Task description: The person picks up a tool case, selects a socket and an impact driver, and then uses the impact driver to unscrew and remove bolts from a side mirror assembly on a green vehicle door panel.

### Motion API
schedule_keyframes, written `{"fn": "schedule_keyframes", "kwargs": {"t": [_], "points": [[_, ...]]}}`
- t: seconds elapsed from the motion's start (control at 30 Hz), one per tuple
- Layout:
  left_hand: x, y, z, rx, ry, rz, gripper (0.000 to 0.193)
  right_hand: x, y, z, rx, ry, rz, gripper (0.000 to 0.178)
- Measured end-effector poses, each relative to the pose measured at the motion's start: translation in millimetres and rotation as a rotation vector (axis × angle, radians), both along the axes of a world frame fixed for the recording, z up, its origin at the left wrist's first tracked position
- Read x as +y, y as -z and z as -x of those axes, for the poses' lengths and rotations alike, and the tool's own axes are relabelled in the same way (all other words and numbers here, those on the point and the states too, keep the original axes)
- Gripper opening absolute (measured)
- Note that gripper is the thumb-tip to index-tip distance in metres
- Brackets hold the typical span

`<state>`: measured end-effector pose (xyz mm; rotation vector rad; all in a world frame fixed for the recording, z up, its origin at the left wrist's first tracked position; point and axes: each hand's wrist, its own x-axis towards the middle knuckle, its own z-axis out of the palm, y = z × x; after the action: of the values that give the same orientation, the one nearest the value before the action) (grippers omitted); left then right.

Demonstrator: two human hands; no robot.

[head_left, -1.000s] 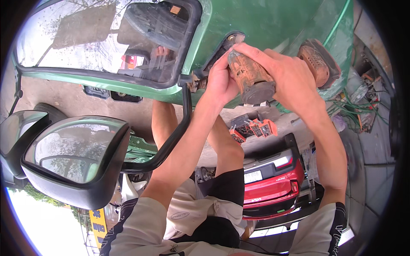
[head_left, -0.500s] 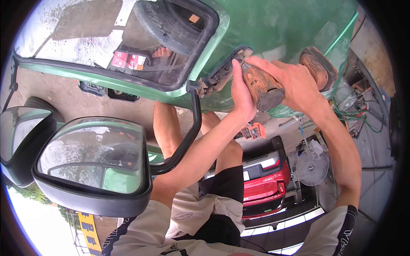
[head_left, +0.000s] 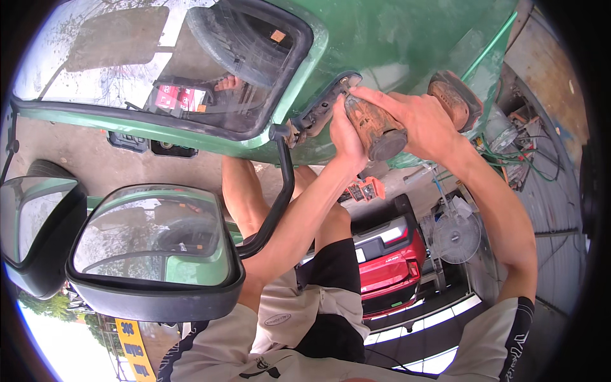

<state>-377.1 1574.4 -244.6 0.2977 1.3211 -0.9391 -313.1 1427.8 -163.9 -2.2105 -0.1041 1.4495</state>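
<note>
A worn, dirt-stained orange cordless drill [head_left: 377, 124] lies against a dark, elongated bracket [head_left: 321, 109] on the green vehicle panel [head_left: 407, 38]. Its front end meets the bracket's upper right end; the bit and any screw there are hidden. My right hand [head_left: 428, 122] is wrapped round the drill's handle, with its battery [head_left: 459, 102] sticking out beyond the hand. At the drill's front, my left hand [head_left: 349, 137] is closed around the nose with the thumb up near the bracket. A black mirror arm [head_left: 287, 172] starts beside the bracket's lower end.
A large side mirror [head_left: 153, 239] hangs at the lower left, close to my left forearm. The vehicle's window [head_left: 165, 70] fills the upper left. On the right are a fan [head_left: 455, 237] and tangled green cable [head_left: 541, 153]. A red vehicle [head_left: 391, 270] stands below.
The whole view has shifted a little, with the panel and drill now farther left and the side mirror farther right. Both hands keep the same hold on the drill at the bracket.
</note>
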Motion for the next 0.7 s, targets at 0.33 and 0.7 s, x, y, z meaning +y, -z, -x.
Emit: {"fn": "schedule_keyframes", "kwargs": {"t": [0.33,0.7], "points": [[3.0,7.9,4.3,-0.166,0.092,-0.179,0.045,3.6,-1.5,4.5,-0.072,0.040,-0.003,0.100],[6.0,12.0,3.3,-0.423,0.255,-0.445,0.043,3.1,-3.3,10.9,-0.098,0.049,-0.032,0.102]]}}
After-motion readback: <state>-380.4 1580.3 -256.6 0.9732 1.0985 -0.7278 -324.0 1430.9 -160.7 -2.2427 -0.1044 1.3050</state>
